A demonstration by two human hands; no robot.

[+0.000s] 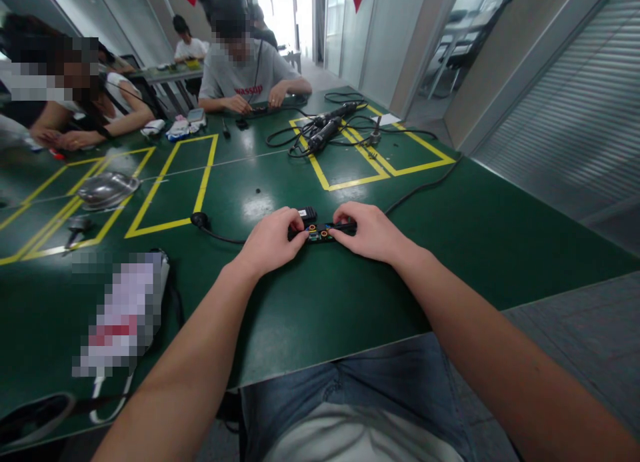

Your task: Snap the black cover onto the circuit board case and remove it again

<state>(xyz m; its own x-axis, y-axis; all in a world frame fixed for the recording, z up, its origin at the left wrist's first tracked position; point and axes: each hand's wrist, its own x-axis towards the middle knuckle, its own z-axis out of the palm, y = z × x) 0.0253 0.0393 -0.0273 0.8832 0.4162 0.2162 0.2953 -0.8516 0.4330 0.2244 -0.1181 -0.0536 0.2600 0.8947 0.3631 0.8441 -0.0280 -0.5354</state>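
A narrow circuit board sits in a slim black housing low over the green table. My left hand grips its left end, thumb in front and fingers curled behind. At the right end, my right hand is closed the same way, its thumb tip at the board's edge. From beside my left hand a black cord leads to a black plug. Another black cable runs off behind my right hand. Just behind the board lies a black ribbed piece with a white label.
Black handheld tools with tangled cables lie at the far right. On the left are a shiny metal bowl-like object, a small dark part and a blurred-out pouch. Co-workers sit across the table, one handling a dark part.
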